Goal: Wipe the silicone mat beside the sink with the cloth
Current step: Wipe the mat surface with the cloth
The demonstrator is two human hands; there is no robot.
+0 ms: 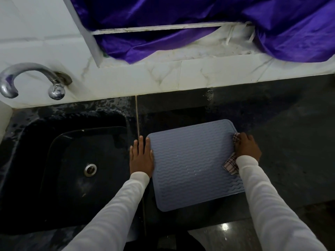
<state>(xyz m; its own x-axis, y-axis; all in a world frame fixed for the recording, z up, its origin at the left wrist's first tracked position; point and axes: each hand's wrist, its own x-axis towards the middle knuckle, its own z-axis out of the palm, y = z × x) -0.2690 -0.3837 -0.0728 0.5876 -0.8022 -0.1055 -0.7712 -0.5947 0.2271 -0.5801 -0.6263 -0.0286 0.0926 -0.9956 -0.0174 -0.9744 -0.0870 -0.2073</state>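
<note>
A blue-grey silicone mat (192, 163) with a wavy ribbed surface lies on the dark counter just right of the sink. My left hand (141, 156) rests flat with straight fingers on the mat's left edge and the counter beside it. My right hand (247, 146) grips a checked cloth (231, 164) at the mat's right edge, near its far right corner. Most of the cloth is bunched under the hand; one part shows by the fingers and one by the wrist.
A black sink (72, 169) with a metal drain (90, 170) lies to the left, its rim wet. A chrome tap (32, 78) sticks out of the white tiled wall. Purple fabric (181, 24) hangs over the ledge behind. Dark counter (290, 133) stretches to the right.
</note>
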